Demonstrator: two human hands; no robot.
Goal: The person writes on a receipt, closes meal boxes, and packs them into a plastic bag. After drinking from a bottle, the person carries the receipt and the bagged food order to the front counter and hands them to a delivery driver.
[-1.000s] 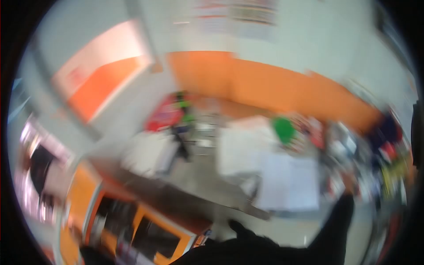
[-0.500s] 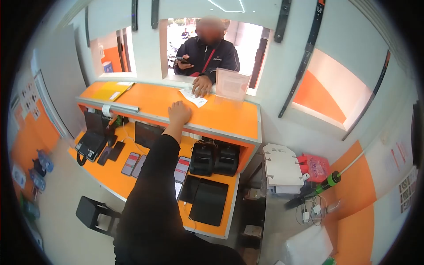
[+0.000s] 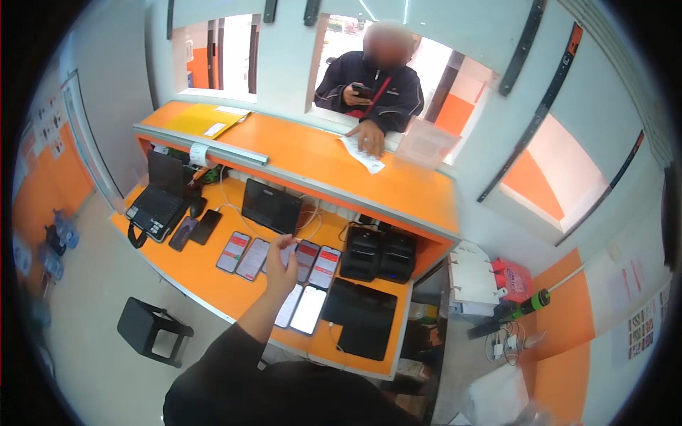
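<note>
My left hand [image 3: 279,266] hovers over the orange desk [image 3: 192,280], palm turned inward, thumb apart from the loosely bent fingers, with nothing seen in it. Behind it lie several lit smartphones; one is partly covered by the hand. To its left are a phone with a red and white screen [image 3: 232,252] and another phone [image 3: 252,259]. Right of it are a darker-screened phone [image 3: 307,260] and a red-topped phone [image 3: 325,267]. Nearer me lies a white-screened phone [image 3: 307,310]. My right hand is out of view.
Across the raised counter [image 3: 298,153], another person's hand [image 3: 368,136] presses a printed paper [image 3: 364,157]; their other hand holds a phone [image 3: 362,91]. A laptop [image 3: 158,202], a black tablet [image 3: 369,319] and two black devices [image 3: 360,252] sit on the desk. A black stool [image 3: 145,330] stands left.
My left hand has drawn back from the raised counter, down and toward me, over the phones. My view has shifted, so the counter appears farther right. The paper stays under the other person's hand.
</note>
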